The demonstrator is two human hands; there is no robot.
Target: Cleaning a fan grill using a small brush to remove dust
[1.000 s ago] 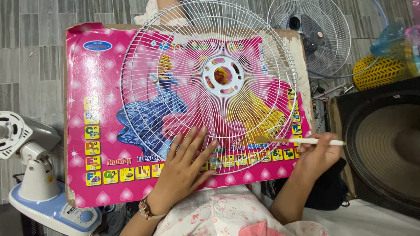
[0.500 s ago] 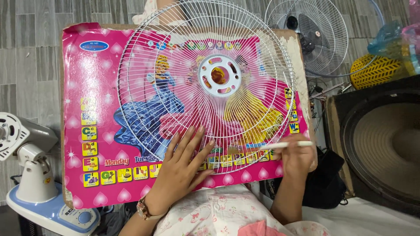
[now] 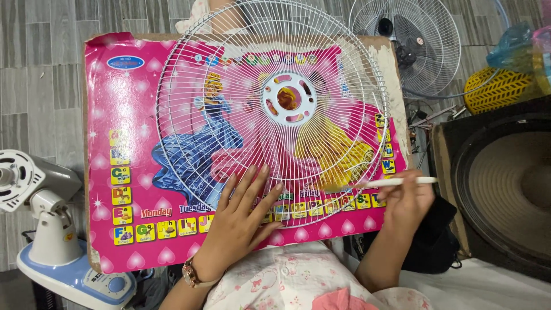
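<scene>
The left hand [image 3: 241,215] lies flat, fingers spread, pressing the near rim of the white fan grille [image 3: 272,106]. The right hand [image 3: 404,204] pinches a thin white brush [image 3: 381,183], tip at the grille's near-right rim. The grille rests on a pink picture board [image 3: 123,103].

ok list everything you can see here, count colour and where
fan guard: 1, white wire, flat on the board
board: 1, pink, picture-printed, centre
brush: 1, white handle, bristles at the guard's lower right rim
second fan guard: 1, white, top right on the floor
fan base: 1, grey, white and blue, lower left
speaker: 1, black, right
watch: 1, left wrist
left hand: flat on guard's lower rim
right hand: grip on brush
</scene>
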